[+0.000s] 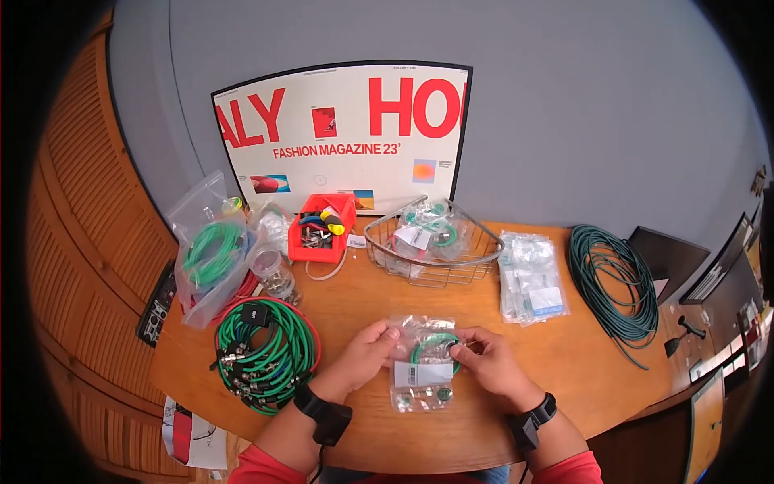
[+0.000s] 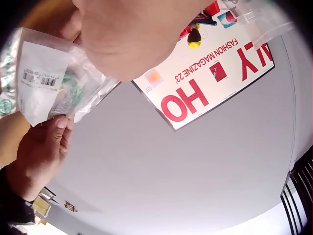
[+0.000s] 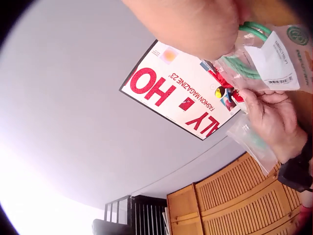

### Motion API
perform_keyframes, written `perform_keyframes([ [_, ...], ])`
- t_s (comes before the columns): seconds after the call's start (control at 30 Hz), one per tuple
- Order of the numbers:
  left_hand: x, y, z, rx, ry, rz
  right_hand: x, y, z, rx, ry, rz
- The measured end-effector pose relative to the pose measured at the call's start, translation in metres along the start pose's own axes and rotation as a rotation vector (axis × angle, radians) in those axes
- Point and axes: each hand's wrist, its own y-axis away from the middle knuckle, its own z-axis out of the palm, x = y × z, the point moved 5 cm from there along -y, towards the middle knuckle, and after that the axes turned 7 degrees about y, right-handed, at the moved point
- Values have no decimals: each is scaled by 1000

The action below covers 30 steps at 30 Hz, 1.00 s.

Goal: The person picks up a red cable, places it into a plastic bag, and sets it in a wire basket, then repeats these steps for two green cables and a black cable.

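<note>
A clear plastic bag (image 1: 423,394) with a white label and a coiled green cable (image 1: 419,348) inside is held between both hands above the table's front. My left hand (image 1: 367,355) pinches the bag's left edge with thumb and fingers. At its upper right edge my right hand (image 1: 488,365) grips the bag, thumb over the coil. The left wrist view shows the bag's barcode label (image 2: 41,73) and my right hand (image 2: 41,152); the right wrist view shows the green loops (image 3: 244,66) beside the label and my left hand (image 3: 274,120).
Green cables (image 1: 266,355) lie coiled at left, near a zip bag (image 1: 214,254) and a jar (image 1: 276,278). Behind are a red bin (image 1: 314,254), a wire basket (image 1: 435,274) of bags and a monitor (image 1: 347,121). Flat bags (image 1: 532,278) and a dark coil (image 1: 617,282) lie right.
</note>
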Motion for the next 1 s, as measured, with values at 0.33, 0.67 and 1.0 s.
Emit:
perform_keyframes([
  [0.33, -26, -13, 7, 74, 221, 106, -1, 1, 3, 5, -124, -1],
  [0.67, -4, -6, 14, 38, 273, 232, -16, 9, 9, 101, 370, -110],
  [1.0, 5, -7, 17, -59, 352, 197, -8, 9, 15, -107, 54, 23],
])
